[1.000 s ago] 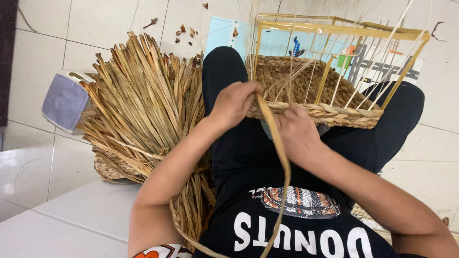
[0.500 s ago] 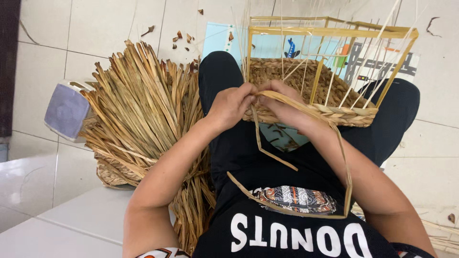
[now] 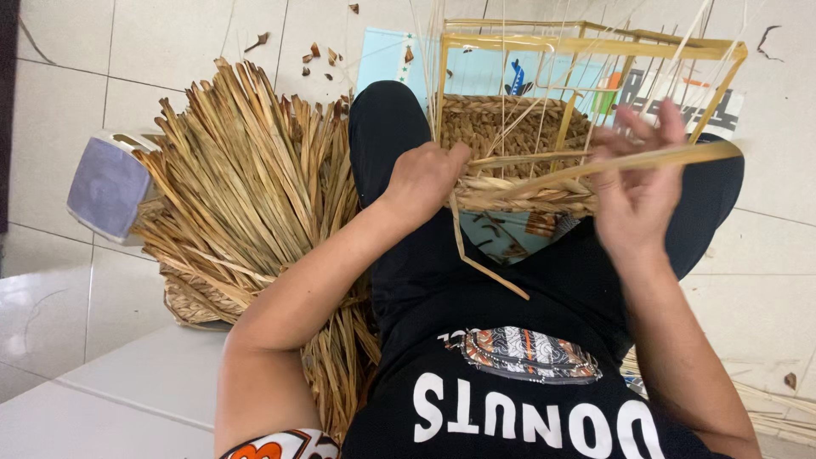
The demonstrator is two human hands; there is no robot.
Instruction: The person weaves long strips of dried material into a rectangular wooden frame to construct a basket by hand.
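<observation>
In the head view, the half-woven basket [image 3: 518,161] rests on the lap of the person, between the two knees, and everything here is placed from it. Its bottom and low wall are already woven from dry brown straw, and a thin yellow frame [image 3: 586,42] stands up around it, with pale upright strands rising from the rim. The left hand [image 3: 425,183] is at the near left corner of the basket, closed and pressing on the woven rim; it pinches a short piece of straw that hangs down from this corner toward the body. The right hand [image 3: 637,195] is at the near right side of the basket, a little above the rim, with the fingers half open and spread. It holds a long flat straw strip [image 3: 595,168] between thumb and fingers. The long axis of this strip goes almost level across the front wall of the basket, from the left hand to past the right hand, so the free end is nearer to the right hand. To the left of the basket, on the tiled floor [image 3: 76,68], lies a big bundle of dry straw [image 3: 246,187], and further left a small grey stool [image 3: 106,187].
</observation>
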